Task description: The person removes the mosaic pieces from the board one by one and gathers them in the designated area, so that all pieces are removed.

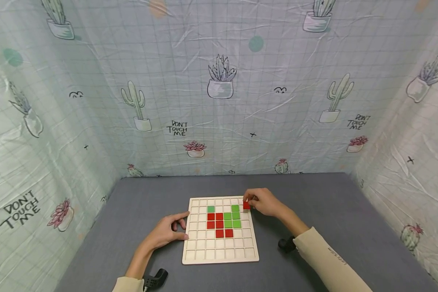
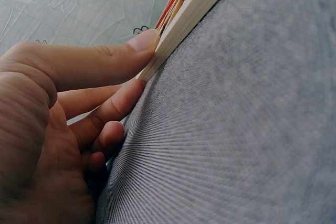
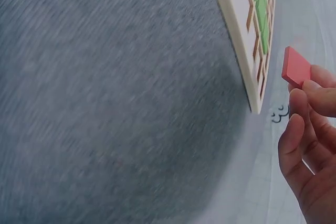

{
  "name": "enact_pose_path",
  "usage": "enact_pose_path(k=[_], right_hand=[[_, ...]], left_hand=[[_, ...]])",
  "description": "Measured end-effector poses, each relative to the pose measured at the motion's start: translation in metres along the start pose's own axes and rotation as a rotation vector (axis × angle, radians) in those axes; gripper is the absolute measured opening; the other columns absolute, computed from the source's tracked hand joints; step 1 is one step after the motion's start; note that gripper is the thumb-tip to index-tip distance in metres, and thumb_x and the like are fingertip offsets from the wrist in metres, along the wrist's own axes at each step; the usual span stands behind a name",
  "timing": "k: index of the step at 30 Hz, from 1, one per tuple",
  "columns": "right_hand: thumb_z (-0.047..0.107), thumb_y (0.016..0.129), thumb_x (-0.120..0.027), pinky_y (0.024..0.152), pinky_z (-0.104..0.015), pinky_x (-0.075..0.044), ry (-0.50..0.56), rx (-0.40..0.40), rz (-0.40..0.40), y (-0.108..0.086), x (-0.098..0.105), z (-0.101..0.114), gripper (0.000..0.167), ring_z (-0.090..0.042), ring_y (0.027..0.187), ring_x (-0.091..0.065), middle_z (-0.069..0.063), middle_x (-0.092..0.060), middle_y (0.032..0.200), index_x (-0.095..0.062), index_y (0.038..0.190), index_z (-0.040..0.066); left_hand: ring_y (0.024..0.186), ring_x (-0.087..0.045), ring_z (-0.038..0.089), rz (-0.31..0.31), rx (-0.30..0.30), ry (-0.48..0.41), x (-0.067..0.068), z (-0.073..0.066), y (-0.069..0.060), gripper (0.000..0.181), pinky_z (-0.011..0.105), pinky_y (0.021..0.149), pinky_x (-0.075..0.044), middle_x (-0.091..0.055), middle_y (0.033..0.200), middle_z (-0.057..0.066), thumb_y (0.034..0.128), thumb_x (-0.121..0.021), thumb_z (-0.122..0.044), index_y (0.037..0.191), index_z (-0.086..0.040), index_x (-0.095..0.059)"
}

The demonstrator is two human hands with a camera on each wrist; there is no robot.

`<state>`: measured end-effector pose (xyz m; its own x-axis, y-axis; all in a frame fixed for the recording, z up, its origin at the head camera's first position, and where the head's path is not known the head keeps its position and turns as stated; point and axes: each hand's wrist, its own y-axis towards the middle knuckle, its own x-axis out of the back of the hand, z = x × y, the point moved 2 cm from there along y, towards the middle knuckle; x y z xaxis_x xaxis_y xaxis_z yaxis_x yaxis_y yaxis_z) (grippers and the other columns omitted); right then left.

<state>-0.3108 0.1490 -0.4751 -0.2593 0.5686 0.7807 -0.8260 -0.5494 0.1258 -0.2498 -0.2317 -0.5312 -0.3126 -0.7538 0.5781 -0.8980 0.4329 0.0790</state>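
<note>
Pale grey-green fabric (image 1: 241, 117) wraps the back and both sides here, printed with potted cacti and "DON'T TOUCH ME" all over. Next biggest is the dark grey table (image 1: 314, 202), with a light wooden grid board (image 1: 204, 255) lying flat on it. Then the hands: the left hand (image 1: 164, 231) isn't holding anything, just thumb and index spread with their tips against the board's left edge. The right hand (image 1: 264, 201) is up by the far right corner, pinching a red tile (image 3: 298, 67) between thumb and fingers. From the right wrist view that piece looks clear of the grid, but I can't tell if it's right over a square. There's a black gadget (image 1: 156, 279) by the left wrist too. Smallest stuff: six red tiles (image 1: 219, 224) sitting mid-board, five bright green tiles (image 1: 228, 224) right next to them, plus one lone teal-green tile (image 1: 211, 209) just beyond the reds.
</note>
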Motion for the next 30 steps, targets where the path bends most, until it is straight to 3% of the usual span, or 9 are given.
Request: enact_pose_path(k=[6, 15, 22, 30], right_hand=[[-0.001, 0.098, -0.064, 0.064, -0.027, -0.049, 0.005, -0.027, -0.020, -0.007, 0.006, -0.012, 0.016, -0.011, 0.072, -0.063, -0.008, -0.074, 0.096, -0.074, 0.102, 0.011], [-0.001, 0.096, -0.065, 0.070, -0.029, -0.051, -0.007, -0.054, -0.036, -0.015, 0.013, -0.028, 0.016, -0.016, 0.079, -0.067, -0.010, -0.075, 0.099, -0.075, 0.104, 0.010], [-0.001, 0.096, -0.066, 0.074, -0.034, -0.052, -0.032, -0.096, -0.044, -0.018, 0.016, -0.041, 0.019, -0.013, 0.082, -0.065, -0.004, -0.074, 0.097, -0.075, 0.103, 0.015], [-0.002, 0.095, -0.067, 0.073, -0.033, -0.052, -0.043, -0.092, -0.049, -0.021, 0.016, -0.052, 0.017, -0.013, 0.082, -0.065, -0.004, -0.074, 0.096, -0.074, 0.101, 0.012]], left_hand=[[0.070, -0.043, 0.006, -0.003, 0.013, 0.013, 0.000, -0.001, 0.001, 0.078, 0.023, 0.064, -0.038, -0.067, 0.095, 0.004, 0.0810, -0.088, -0.023, 0.148, 0.000, -0.055], [0.070, -0.043, 0.007, -0.004, 0.039, -0.011, 0.000, -0.003, 0.000, 0.078, 0.023, 0.064, -0.036, -0.068, 0.096, 0.006, 0.0801, -0.089, -0.023, 0.147, 0.000, -0.056], [0.070, -0.041, 0.008, -0.001, 0.050, -0.009, 0.000, -0.002, 0.000, 0.078, 0.024, 0.064, -0.034, -0.068, 0.099, 0.009, 0.0811, -0.088, -0.019, 0.149, 0.001, -0.054], [0.070, -0.043, 0.007, 0.001, 0.040, 0.009, -0.001, 0.001, 0.001, 0.079, 0.024, 0.065, -0.037, -0.067, 0.096, 0.005, 0.0803, -0.089, -0.023, 0.148, -0.002, -0.055]])
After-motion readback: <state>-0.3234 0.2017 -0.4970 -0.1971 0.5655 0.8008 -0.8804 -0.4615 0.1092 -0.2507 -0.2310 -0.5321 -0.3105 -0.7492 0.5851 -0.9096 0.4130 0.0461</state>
